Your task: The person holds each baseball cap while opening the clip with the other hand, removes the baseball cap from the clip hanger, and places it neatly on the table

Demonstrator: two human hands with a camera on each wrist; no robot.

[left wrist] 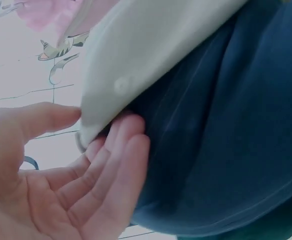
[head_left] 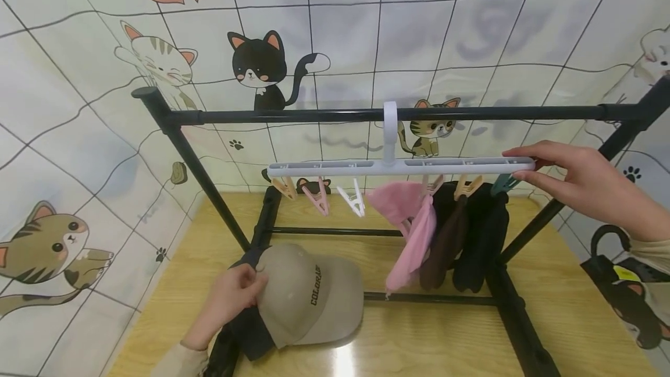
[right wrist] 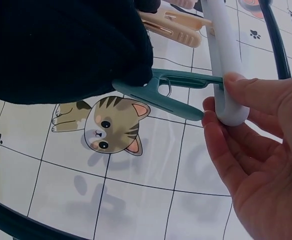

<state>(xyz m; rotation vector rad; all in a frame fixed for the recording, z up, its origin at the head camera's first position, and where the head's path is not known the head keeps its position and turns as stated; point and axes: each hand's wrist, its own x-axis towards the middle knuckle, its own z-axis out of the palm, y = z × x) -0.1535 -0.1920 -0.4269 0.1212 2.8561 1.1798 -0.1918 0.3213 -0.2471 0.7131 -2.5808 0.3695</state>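
Observation:
In the head view my left hand pinches the back edge of a beige baseball cap, which lies over a dark navy cloth item. The left wrist view shows thumb and fingertips on either side of the beige cap's edge. My right hand grips the right end of a white clip hanger, hooked over a black rail. Close to those fingers, a teal clothespin bites a black cloth item. A brown cloth item and a pink one hang beside it.
The black rack's top rail spans the scene, its legs standing on a wooden tabletop. Beige, pink and white clothespins dangle from the hanger's left half. A cat-printed tiled wall stands behind; a dark hooked object lies right.

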